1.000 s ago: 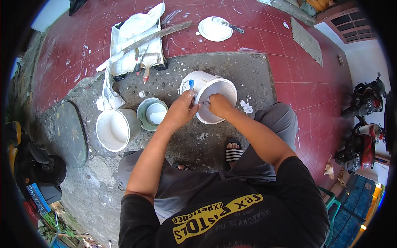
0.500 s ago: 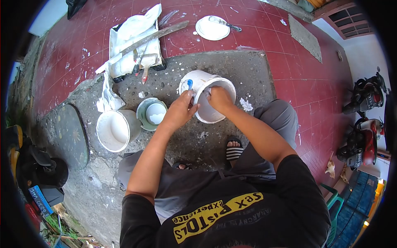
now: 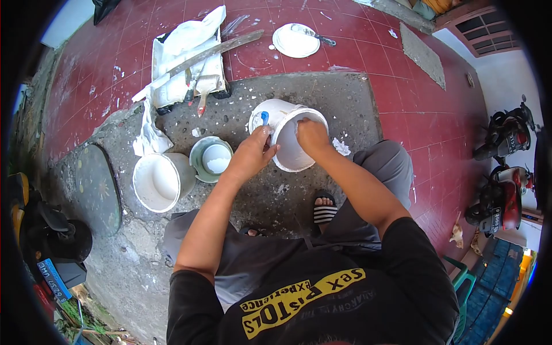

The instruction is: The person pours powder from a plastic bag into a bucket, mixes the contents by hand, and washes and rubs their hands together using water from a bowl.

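Observation:
A white paint bucket (image 3: 278,112) lies tipped on its side, its mouth turned toward me. My left hand (image 3: 253,152) grips the bucket's left rim, thumb at the opening. Close above those fingers is a small blue patch (image 3: 264,117) on the bucket's outside; I cannot tell whether it is a label or a separate piece. My right hand (image 3: 313,138) reaches into the mouth with fingers curled against the upper inner wall. Whatever those fingers hold, if anything, is hidden. To the left stand a white bucket (image 3: 183,174) and a smaller grey-green tub (image 3: 198,156) with white material inside.
A paint tray (image 3: 164,95) bears a wooden stick (image 3: 241,40), a brush (image 3: 207,85) and white plastic. Beyond lies a white lid (image 3: 287,41) with a putty knife (image 3: 322,39). A dark oval slab (image 3: 99,190) is at left. Motorbikes (image 3: 500,198) stand at right.
My right hand has shifted slightly right along the inside of the bucket's mouth. My left hand keeps its grip on the rim, and the bucket stays in place.

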Demonstrator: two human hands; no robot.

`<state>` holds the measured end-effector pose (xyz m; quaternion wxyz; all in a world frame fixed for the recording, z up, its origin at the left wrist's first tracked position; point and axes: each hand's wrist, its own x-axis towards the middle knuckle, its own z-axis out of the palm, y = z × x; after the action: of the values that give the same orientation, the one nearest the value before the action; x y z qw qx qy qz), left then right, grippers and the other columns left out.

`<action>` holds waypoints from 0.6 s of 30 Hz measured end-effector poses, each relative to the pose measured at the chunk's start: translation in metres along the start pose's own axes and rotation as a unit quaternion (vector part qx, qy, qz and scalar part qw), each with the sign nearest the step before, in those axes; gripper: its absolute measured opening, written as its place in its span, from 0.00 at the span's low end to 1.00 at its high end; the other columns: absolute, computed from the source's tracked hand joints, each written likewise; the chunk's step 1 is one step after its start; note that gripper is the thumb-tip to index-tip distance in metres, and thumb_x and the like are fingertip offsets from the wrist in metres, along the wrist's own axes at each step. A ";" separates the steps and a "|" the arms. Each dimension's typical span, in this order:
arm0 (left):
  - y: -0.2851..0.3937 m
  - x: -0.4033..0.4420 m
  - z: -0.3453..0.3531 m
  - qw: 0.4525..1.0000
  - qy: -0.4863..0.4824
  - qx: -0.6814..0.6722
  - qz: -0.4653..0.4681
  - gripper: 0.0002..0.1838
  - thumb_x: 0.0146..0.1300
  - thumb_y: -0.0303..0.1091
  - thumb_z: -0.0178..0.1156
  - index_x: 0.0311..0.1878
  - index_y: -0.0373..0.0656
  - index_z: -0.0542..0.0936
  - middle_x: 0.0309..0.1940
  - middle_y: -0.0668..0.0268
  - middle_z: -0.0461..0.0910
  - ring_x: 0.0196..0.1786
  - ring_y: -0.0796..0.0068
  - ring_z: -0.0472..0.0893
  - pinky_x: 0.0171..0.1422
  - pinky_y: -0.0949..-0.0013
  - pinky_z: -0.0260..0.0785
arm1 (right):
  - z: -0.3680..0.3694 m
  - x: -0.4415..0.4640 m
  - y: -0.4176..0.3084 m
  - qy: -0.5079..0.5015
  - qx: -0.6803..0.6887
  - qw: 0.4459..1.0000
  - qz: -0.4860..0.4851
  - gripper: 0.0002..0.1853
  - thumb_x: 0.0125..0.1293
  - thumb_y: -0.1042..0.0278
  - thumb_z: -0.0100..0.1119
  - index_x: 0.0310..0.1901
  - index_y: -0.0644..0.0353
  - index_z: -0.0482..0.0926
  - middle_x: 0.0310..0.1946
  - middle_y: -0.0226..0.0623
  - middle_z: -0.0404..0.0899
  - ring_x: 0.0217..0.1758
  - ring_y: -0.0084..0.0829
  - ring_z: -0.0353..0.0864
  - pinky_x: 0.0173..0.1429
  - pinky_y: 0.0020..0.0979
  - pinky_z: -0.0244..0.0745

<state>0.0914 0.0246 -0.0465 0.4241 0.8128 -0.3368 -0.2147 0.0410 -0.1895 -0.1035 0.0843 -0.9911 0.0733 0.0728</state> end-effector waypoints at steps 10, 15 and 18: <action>0.000 0.001 0.004 0.999 0.038 0.004 0.034 0.16 0.61 0.33 0.64 0.45 0.38 0.69 0.33 0.55 0.73 0.34 0.57 0.76 0.41 0.59 0.70 | -0.003 -0.005 -0.007 0.032 0.065 0.997 -0.022 0.10 0.55 0.67 0.60 0.35 0.63 0.83 0.36 0.49 0.82 0.40 0.47 0.84 0.47 0.43 0.78; -0.003 0.005 0.004 0.999 0.033 0.008 0.034 0.17 0.61 0.33 0.64 0.47 0.38 0.69 0.32 0.55 0.72 0.33 0.58 0.76 0.40 0.60 0.70 | 0.000 -0.010 -0.012 -0.132 0.007 0.990 -0.043 0.09 0.55 0.67 0.60 0.34 0.63 0.83 0.36 0.49 0.82 0.39 0.47 0.83 0.46 0.43 0.79; 0.001 0.004 0.005 0.999 0.027 -0.001 0.034 0.17 0.61 0.33 0.64 0.47 0.38 0.69 0.32 0.55 0.72 0.33 0.58 0.76 0.39 0.59 0.70 | -0.006 -0.013 -0.016 -0.100 0.066 0.990 -0.072 0.09 0.56 0.69 0.58 0.34 0.63 0.83 0.37 0.50 0.82 0.40 0.47 0.84 0.46 0.43 0.79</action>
<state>0.0909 0.0187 -0.0484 0.4409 0.8059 -0.3522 -0.1791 0.0318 -0.1727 -0.0934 0.1610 -0.9738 -0.0027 0.1607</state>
